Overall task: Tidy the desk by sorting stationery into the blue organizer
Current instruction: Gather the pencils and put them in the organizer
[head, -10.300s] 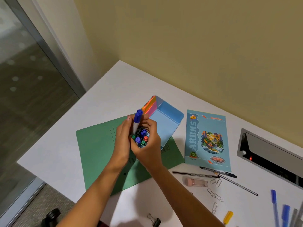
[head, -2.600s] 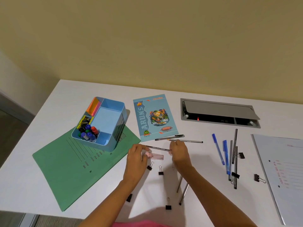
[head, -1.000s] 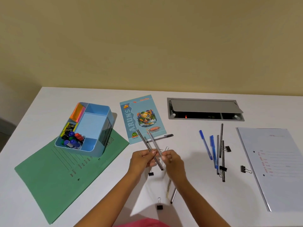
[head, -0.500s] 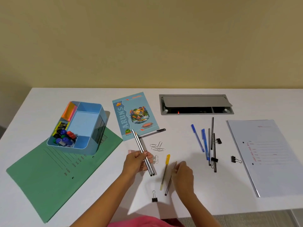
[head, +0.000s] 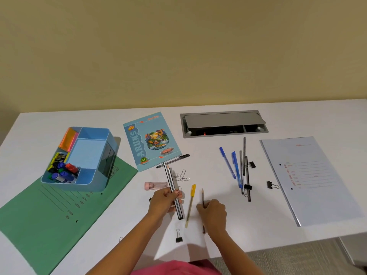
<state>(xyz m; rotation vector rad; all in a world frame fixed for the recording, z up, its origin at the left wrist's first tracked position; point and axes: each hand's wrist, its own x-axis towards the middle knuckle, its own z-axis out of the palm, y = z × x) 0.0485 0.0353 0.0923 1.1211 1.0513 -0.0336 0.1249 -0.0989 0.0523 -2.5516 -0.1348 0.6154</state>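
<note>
Right of the boxy blue plastic organizer [head: 87, 176], which sat on a green card folder [head: 49, 225], the left hand [head: 163, 201] gripped two slim striped pencils [head: 171, 181]; farther right, the right hand [head: 213, 213] pinched a thin pointed pencil [head: 202, 197].

Left of centre, the organizer [head: 93, 181] is light blue, holding orange and pink sticky pads [head: 68, 138] and blue, red and green marker caps [head: 63, 170]. The folder [head: 39, 225] at lower left is green with dark lines. The notebook [head: 151, 139] is teal with a colourful picture. Lower centre: two black-and-silver striped pencils [head: 168, 175], a yellow-capped pen [head: 190, 205], a dark pencil [head: 202, 197]. Right of centre, two blue pens [head: 227, 163]; far right, a white sheet [head: 317, 175] printed red.
</note>
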